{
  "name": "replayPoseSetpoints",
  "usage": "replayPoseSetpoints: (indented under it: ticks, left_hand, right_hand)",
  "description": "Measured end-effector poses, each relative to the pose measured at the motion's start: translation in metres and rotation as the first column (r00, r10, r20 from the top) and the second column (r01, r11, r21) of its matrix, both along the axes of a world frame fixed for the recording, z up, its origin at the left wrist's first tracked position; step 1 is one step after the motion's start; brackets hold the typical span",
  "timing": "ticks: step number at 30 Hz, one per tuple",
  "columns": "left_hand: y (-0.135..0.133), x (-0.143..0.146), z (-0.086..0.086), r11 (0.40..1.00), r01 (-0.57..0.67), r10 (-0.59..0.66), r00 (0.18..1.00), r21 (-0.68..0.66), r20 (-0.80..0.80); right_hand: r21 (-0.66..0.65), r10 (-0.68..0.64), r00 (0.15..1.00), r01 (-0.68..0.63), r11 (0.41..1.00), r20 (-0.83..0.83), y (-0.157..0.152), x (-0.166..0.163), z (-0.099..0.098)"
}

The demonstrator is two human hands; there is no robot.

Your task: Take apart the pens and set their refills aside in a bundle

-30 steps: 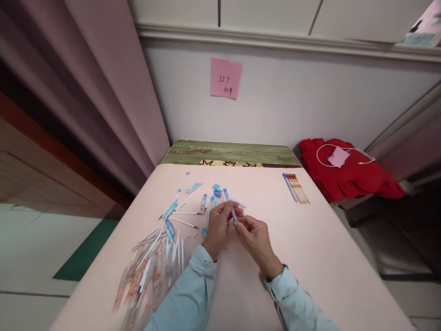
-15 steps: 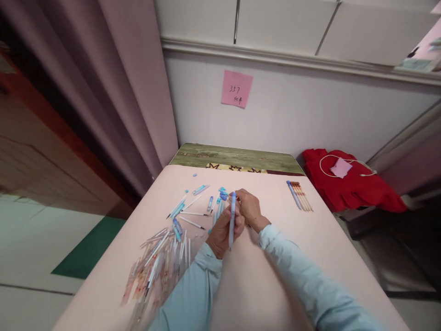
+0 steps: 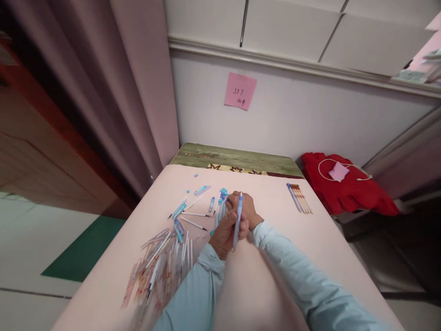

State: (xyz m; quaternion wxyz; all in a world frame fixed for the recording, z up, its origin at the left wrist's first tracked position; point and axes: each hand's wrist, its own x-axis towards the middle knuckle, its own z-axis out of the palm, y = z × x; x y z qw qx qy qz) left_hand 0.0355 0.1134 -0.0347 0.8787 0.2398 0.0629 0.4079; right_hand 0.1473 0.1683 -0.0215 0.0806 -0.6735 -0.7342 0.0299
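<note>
My left hand [image 3: 225,233] is closed round a light blue pen [image 3: 237,221] that stands nearly upright above the pink table [image 3: 282,257]. My right hand [image 3: 245,208] reaches past it, fingers curled down over a small heap of blue pen parts [image 3: 222,194]; what those fingers hold is hidden. To the left lie loose white refills and blue barrels [image 3: 188,212]. Nearer me on the left is a heap of clear wrappers [image 3: 156,266].
A row of finished pens [image 3: 299,197] lies at the table's far right. Beyond the table stands a green patterned surface [image 3: 237,158] against the wall with a pink note [image 3: 240,90]. A red cloth with a white cord [image 3: 347,186] lies to the right. A curtain [image 3: 113,92] hangs on the left.
Both hands were joined on the pen a second ago. The left hand has since raised the pen upright, and the right hand has let go and reached forward to the blue parts.
</note>
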Motion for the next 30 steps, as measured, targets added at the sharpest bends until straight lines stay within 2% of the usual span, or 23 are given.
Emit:
replayPoseSetpoints:
  ticks: [4, 7, 9, 10, 11, 12, 14, 15, 16, 17, 19, 21, 23, 30]
  left_hand:
    - [-0.001, 0.002, -0.003, 0.996, 0.066, -0.065, 0.998, 0.054, -0.022]
    - [-0.001, 0.002, -0.001, 0.996, 0.064, -0.063, 0.998, 0.059, -0.018]
    - [0.0, 0.002, 0.002, 0.997, 0.049, -0.049, 0.999, 0.053, -0.004]
    - [0.0, 0.001, 0.003, 0.998, 0.047, -0.048, 0.999, 0.05, 0.003]
    - [0.001, 0.001, 0.005, 0.998, 0.049, -0.05, 0.999, 0.049, 0.009]
    - [0.001, 0.001, 0.006, 0.997, 0.055, -0.056, 0.998, 0.049, 0.011]
    - [0.001, 0.001, 0.007, 0.996, 0.069, -0.069, 0.998, 0.048, 0.003]
    - [0.002, 0.001, 0.008, 0.996, 0.072, -0.072, 0.997, 0.05, -0.002]
    - [0.002, 0.002, 0.007, 0.996, 0.073, -0.073, 0.997, 0.054, -0.008]
    - [0.002, 0.002, 0.007, 0.996, 0.073, -0.072, 0.997, 0.059, -0.014]
    - [0.003, 0.003, 0.007, 0.995, 0.071, -0.069, 0.997, 0.07, -0.026]
    - [0.003, 0.004, 0.006, 0.995, 0.071, -0.068, 0.997, 0.072, -0.041]
    - [0.004, 0.004, 0.007, 0.995, 0.071, -0.067, 0.996, 0.066, -0.06]
    - [0.002, 0.002, 0.008, 0.994, 0.087, -0.079, 0.99, 0.071, -0.113]
  right_hand:
    - [0.035, 0.024, 0.999, -0.023, 0.999, -0.028, -0.001, 0.002, -0.002]
    - [0.071, 0.006, 0.999, -0.002, 0.997, -0.051, -0.005, 0.007, 0.002]
    - [0.128, -0.064, 0.98, 0.089, 0.988, -0.19, -0.01, 0.015, 0.006]
    - [0.152, -0.098, 0.937, 0.157, 0.976, -0.336, -0.012, 0.02, 0.008]
    - [0.154, -0.119, 0.845, 0.23, 0.961, -0.521, -0.016, 0.026, 0.011]
    - [0.126, -0.12, 0.697, 0.291, 0.949, -0.707, -0.019, 0.032, 0.015]
    - [0.013, -0.096, 0.318, 0.325, 0.946, -0.943, -0.028, 0.047, 0.025]
    - [-0.047, -0.096, 0.148, 0.305, 0.951, -0.984, -0.033, 0.055, 0.031]
    - [-0.101, -0.108, 0.013, 0.28, 0.955, -0.994, -0.039, 0.062, 0.037]
    - [-0.145, -0.127, -0.086, 0.251, 0.957, -0.988, -0.045, 0.069, 0.043]
    - [-0.209, -0.166, -0.207, 0.208, 0.955, -0.964, -0.057, 0.08, 0.053]
    - [-0.241, -0.186, -0.263, 0.197, 0.95, -0.947, -0.067, 0.085, 0.059]
    - [-0.252, -0.192, -0.277, 0.198, 0.947, -0.941, -0.075, 0.086, 0.064]
    - [-0.208, -0.18, -0.238, 0.097, 0.973, -0.954, -0.091, 0.069, 0.084]
